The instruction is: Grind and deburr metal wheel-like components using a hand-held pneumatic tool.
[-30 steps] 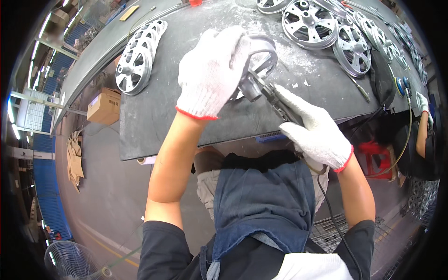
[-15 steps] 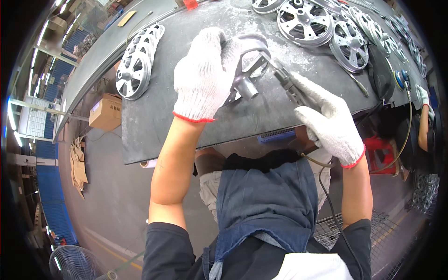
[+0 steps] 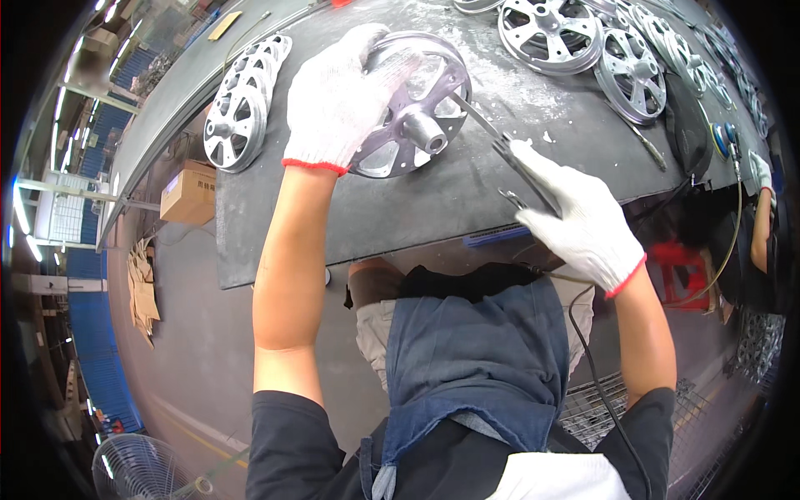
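Since the earlier frames, both gloved hands have drawn closer to the near edge of the workbench (image 3: 400,217), the wheel has tipped up so its hub faces the person, and the tool's tip has slid from the rim in toward the spokes. That dark, dusty bench top carries everything: a cast metal wheel (image 3: 417,117) stands tilted near the middle of the top, a stack of similar wheels (image 3: 237,117) leans at the left edge, and more spoked wheels (image 3: 583,42) lie toward the far right corner. A cardboard box (image 3: 190,192) sits on the floor below the left edge. The left hand (image 3: 337,100), in a white knit glove, is spread over the wheel's upper-left rim, fingers curled across it to steady it. The right hand (image 3: 579,221) is closed around the handle of a slim corded hand tool (image 3: 508,158), whose tip reaches the wheel's spokes. The wheel looks rigid and fairly heavy for its size, probably with sharp casting edges and a dusty, slippery surface, so the rim or the hub seems the safest place to grip.
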A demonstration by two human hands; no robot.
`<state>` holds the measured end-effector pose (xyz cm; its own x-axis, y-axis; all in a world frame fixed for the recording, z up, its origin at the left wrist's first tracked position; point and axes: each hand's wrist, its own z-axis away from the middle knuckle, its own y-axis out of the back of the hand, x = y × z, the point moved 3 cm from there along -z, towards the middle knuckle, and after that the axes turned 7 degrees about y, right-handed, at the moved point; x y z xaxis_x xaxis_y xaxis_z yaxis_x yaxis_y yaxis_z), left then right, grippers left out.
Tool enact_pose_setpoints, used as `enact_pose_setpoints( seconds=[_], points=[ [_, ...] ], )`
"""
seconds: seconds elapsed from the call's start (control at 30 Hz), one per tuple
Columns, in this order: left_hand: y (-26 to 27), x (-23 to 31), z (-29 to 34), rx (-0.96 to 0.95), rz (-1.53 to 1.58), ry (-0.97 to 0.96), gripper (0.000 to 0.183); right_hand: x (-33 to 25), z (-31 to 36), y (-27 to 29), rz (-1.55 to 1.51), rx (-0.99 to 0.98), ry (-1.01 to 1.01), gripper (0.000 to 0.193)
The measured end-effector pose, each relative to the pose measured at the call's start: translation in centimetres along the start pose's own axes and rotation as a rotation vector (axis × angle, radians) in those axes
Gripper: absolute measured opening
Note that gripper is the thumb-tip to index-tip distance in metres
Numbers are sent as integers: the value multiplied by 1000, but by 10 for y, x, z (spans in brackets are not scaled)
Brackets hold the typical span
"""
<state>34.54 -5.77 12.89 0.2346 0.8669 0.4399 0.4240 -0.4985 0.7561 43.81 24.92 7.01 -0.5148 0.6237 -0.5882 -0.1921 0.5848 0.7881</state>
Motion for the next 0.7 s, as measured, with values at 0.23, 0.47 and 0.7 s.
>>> enact_pose_setpoints(
  seconds=[0.23, 0.47, 0.7],
  points=[
    [7, 17, -7, -21, 60, -16, 45, 11, -18, -16, 529, 42, 58, 60],
    [5, 29, -9, -30, -3, -28, 41, 4, -20, -25, 522, -6, 33, 65],
    [-1, 42, -16, -47, -106, -53, 44, 5, -26, -4, 596, 13, 101, 64]
  ],
)
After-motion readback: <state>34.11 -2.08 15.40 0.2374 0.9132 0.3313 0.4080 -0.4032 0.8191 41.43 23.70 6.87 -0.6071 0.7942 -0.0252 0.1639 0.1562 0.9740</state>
